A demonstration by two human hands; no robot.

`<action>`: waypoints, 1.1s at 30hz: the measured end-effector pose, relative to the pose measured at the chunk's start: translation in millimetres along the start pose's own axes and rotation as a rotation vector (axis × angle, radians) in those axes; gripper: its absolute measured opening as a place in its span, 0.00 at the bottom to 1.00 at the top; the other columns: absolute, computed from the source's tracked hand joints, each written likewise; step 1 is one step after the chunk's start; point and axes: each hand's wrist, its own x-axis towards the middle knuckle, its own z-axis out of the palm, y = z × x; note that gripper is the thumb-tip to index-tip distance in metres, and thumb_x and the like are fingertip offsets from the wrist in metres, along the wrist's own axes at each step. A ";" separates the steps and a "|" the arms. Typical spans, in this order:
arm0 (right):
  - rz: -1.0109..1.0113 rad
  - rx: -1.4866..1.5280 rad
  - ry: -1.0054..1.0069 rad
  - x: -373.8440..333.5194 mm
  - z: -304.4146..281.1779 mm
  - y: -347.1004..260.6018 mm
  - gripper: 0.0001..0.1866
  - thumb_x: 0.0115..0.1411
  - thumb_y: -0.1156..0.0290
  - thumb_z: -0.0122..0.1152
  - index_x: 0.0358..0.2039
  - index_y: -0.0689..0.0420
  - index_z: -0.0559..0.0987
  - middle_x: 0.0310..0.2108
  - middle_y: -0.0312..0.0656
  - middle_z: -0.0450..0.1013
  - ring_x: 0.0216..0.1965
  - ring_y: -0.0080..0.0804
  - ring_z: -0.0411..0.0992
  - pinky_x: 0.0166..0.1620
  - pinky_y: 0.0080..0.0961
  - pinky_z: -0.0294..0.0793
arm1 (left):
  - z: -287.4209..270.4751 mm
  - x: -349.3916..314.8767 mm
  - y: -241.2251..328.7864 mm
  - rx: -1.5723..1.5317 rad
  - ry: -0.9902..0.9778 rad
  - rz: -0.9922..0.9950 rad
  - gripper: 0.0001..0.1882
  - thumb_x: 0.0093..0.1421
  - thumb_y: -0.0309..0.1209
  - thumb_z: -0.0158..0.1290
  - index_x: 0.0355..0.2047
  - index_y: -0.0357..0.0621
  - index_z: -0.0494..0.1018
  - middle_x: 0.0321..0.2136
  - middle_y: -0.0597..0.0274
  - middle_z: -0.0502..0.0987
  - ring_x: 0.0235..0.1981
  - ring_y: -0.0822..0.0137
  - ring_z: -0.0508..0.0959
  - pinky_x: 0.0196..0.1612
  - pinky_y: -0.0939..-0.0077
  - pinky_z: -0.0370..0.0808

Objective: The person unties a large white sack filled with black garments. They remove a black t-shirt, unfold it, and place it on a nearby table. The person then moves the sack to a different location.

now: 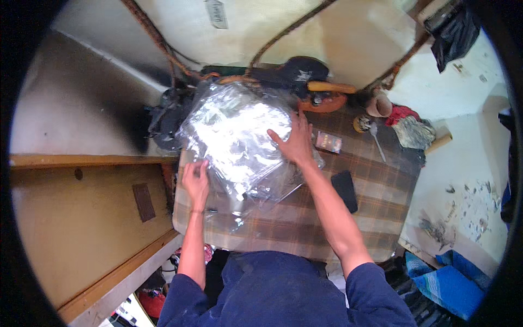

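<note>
A large sheet of clear, shiny plastic film (239, 136) lies crumpled over the left and middle of the table, glaring brightly. At its near left edge is my left hand (195, 179), its fingers curled and pinched on the film. My right hand (297, 143) rests at the film's right side, thumb spread away from the fingers. What lies under the film, if anything, is hidden by the glare.
A checked brown cloth covers the table (261, 234). To the right lie a small printed pack (328, 141), a dark phone (344, 191) and a white spoon (377, 141). Behind are a black cap (305, 71), a cup (379, 104) and rags (413, 132).
</note>
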 end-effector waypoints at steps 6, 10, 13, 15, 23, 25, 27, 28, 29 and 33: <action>0.342 0.029 -0.290 21.3 -3.3 -34.5 0.83 0.40 0.11 0.72 0.83 0.58 0.56 0.80 0.69 0.53 0.80 0.69 0.54 0.78 0.67 0.54 | 57.6 33.6 9.5 0.285 0.182 -0.184 0.49 0.57 0.45 0.79 0.70 0.34 0.66 0.61 0.36 0.72 0.66 0.37 0.70 0.69 0.47 0.67; 0.350 0.169 -0.457 -26.3 5.4 -35.8 0.80 0.40 0.17 0.78 0.82 0.57 0.58 0.77 0.67 0.61 0.79 0.62 0.60 0.75 0.68 0.62 | 70.1 30.1 -2.3 0.012 0.215 -0.381 0.60 0.56 0.43 0.80 0.76 0.26 0.56 0.64 0.29 0.71 0.67 0.35 0.71 0.72 0.49 0.67; 0.356 0.391 -0.503 -64.7 4.5 -31.1 0.64 0.50 0.27 0.78 0.74 0.63 0.71 0.74 0.66 0.65 0.75 0.59 0.65 0.75 0.71 0.58 | 52.7 28.8 -15.1 0.066 0.008 -0.339 0.62 0.54 0.46 0.81 0.76 0.24 0.58 0.66 0.34 0.74 0.62 0.44 0.77 0.66 0.52 0.73; 0.223 0.189 -0.491 -80.0 -8.7 -21.2 0.52 0.58 0.33 0.76 0.67 0.64 0.78 0.71 0.64 0.69 0.74 0.58 0.66 0.75 0.72 0.55 | 32.5 22.8 -20.8 -0.037 -0.203 -0.388 0.52 0.56 0.43 0.80 0.72 0.28 0.68 0.66 0.46 0.78 0.59 0.54 0.81 0.61 0.57 0.77; 0.069 -0.361 -0.096 -62.2 -97.1 100.3 0.38 0.67 0.50 0.73 0.76 0.34 0.72 0.74 0.48 0.66 0.74 0.56 0.64 0.76 0.82 0.47 | -26.8 -38.1 -12.9 -0.642 -0.203 -0.686 0.28 0.67 0.33 0.72 0.63 0.35 0.80 0.56 0.58 0.86 0.51 0.65 0.84 0.55 0.65 0.79; 0.078 -0.320 -0.039 -71.2 -110.0 129.2 0.39 0.66 0.52 0.75 0.76 0.35 0.72 0.70 0.47 0.69 0.72 0.56 0.67 0.75 0.81 0.51 | -31.6 -48.9 -11.5 -0.575 -0.211 -0.672 0.28 0.69 0.32 0.70 0.66 0.35 0.77 0.59 0.58 0.84 0.56 0.65 0.82 0.61 0.65 0.77; 0.129 -0.266 0.038 -78.7 -128.7 157.3 0.39 0.65 0.53 0.76 0.75 0.39 0.73 0.68 0.48 0.73 0.70 0.56 0.69 0.72 0.78 0.56 | -35.2 -57.7 -12.1 -0.636 -0.226 -0.709 0.29 0.70 0.32 0.69 0.67 0.35 0.76 0.60 0.58 0.83 0.57 0.65 0.82 0.61 0.65 0.77; 0.128 -0.104 0.098 -76.5 -149.1 175.7 0.38 0.66 0.50 0.75 0.74 0.41 0.74 0.68 0.49 0.72 0.70 0.56 0.70 0.70 0.77 0.58 | -36.1 -61.9 -13.5 -0.653 -0.204 -0.698 0.29 0.70 0.32 0.69 0.68 0.35 0.75 0.60 0.58 0.83 0.58 0.65 0.81 0.62 0.64 0.77; 0.121 0.059 0.150 -69.5 -169.8 192.3 0.38 0.66 0.47 0.74 0.73 0.42 0.75 0.68 0.50 0.72 0.69 0.56 0.70 0.68 0.75 0.60 | -37.2 -66.8 -15.3 -0.660 -0.201 -0.708 0.31 0.71 0.33 0.69 0.69 0.35 0.74 0.61 0.58 0.82 0.57 0.65 0.82 0.61 0.64 0.77; 0.320 -0.391 0.519 -51.9 -232.4 216.2 0.40 0.66 0.41 0.73 0.71 0.48 0.74 0.70 0.56 0.70 0.69 0.62 0.70 0.67 0.75 0.62 | -36.3 -80.7 -22.6 -0.613 -0.152 -0.796 0.31 0.70 0.33 0.69 0.68 0.33 0.74 0.60 0.59 0.83 0.56 0.65 0.82 0.59 0.65 0.79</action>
